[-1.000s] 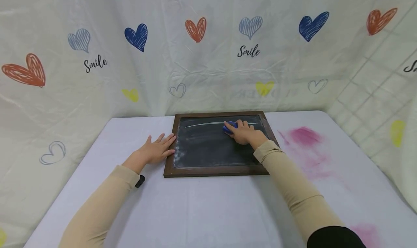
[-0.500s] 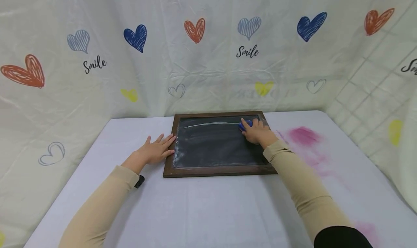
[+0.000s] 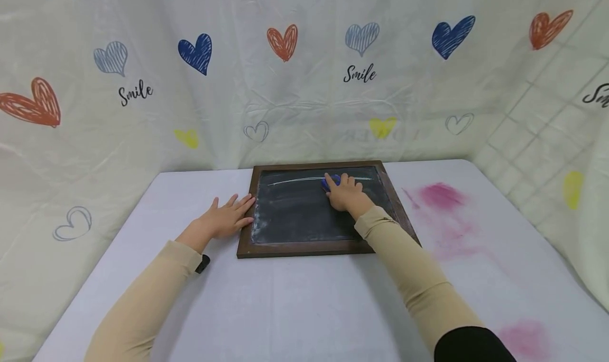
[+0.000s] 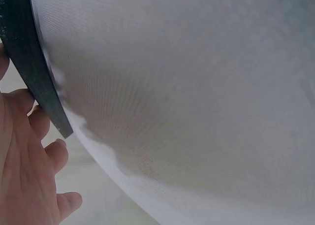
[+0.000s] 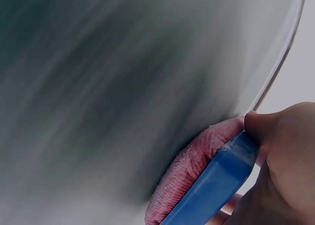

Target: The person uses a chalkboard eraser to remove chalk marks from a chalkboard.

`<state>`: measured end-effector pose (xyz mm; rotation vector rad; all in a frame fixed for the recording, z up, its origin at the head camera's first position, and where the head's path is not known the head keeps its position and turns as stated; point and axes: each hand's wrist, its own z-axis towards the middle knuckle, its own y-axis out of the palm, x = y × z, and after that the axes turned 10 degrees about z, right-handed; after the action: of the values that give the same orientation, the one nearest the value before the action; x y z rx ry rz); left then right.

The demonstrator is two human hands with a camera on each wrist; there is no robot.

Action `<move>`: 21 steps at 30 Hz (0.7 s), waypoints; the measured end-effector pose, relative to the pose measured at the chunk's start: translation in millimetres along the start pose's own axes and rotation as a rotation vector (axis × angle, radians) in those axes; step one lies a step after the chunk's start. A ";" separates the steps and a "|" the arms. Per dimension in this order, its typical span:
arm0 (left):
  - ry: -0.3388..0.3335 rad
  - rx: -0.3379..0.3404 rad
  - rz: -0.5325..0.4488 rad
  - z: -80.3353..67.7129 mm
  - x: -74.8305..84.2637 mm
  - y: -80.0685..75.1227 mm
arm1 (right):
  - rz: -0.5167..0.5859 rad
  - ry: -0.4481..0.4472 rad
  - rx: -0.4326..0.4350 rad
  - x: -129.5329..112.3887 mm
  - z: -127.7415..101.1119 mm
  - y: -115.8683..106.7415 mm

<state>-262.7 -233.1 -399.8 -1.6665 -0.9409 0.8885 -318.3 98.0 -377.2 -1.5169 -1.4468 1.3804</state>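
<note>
The left hand (image 3: 223, 220) lies flat on the tabletop (image 3: 304, 298), its fingers straight and a little spread, their tips against the left rail of the chalkboard's wooden frame (image 3: 245, 230). It holds nothing. In the left wrist view the same hand (image 4: 27, 171) shows beside a dark edge of that frame (image 4: 37, 62), fingers loosely extended.

The chalkboard (image 3: 295, 214) lies flat toward the far edge of the tabletop, about midway between the left and right edges. Its long axis runs left to right, roughly parallel to the far edge, with the near right corner swung slightly toward the right. A thin white chalk line (image 3: 295, 180) runs left to right along the upper part of the dark slate.

The right hand (image 3: 344, 194) rests on the upper middle of the slate, fingers curled over a blue eraser (image 3: 330, 181) and gripping it. The eraser sits on the chalk line, just ahead of the fingertips. The right wrist view shows the eraser (image 5: 216, 185) with a blue back and a pink felt pad (image 5: 184, 173) pressed against the slate, the thumb (image 5: 268, 126) clamped on its edge.

Pink smears (image 3: 440, 195) stain the tabletop right of the chalkboard.
</note>
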 end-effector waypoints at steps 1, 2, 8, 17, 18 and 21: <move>-0.001 0.000 -0.002 -0.6 -0.1 -0.9 | -0.010 -0.015 -0.003 -6.8 1.0 1.5; -0.002 0.001 -0.004 -1.2 -0.3 -1.5 | -0.016 -0.033 -0.003 -13.8 1.4 2.8; -0.002 -0.002 -0.010 -1.8 -1.1 -1.3 | -0.046 -0.144 -0.009 -47.8 3.5 12.6; 0.002 -0.006 -0.017 -2.4 2.9 -3.7 | -0.066 -0.365 -0.110 -48.7 0.6 9.0; 0.001 -0.005 -0.019 -2.4 2.8 -3.9 | -0.062 -0.391 -0.124 -46.1 0.0 7.5; -0.007 -0.008 -0.012 -2.4 1.8 -3.7 | -0.063 -0.456 -0.117 -36.4 -2.6 3.8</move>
<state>-260.4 -231.6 -395.8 -1.6638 -0.9588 0.8840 -309.3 63.0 -370.6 -1.2599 -1.8578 1.7030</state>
